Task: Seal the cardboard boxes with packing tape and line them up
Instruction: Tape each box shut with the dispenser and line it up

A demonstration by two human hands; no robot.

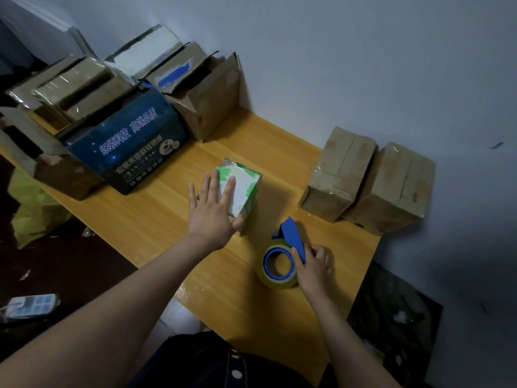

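left hand (214,211) flat on small box (240,189), centre frame; fingers spread. right hand (313,266) pinches tape dispenser (282,259), lower centre. sealing step, tape possibly already laid. next: line up beside two sealed boxes (369,180), right.

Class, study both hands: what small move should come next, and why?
Probably lift the tape dispenser onto the green-and-white box: the right hand grips it on the table, while the left hand lies flat on the box, steadying it.
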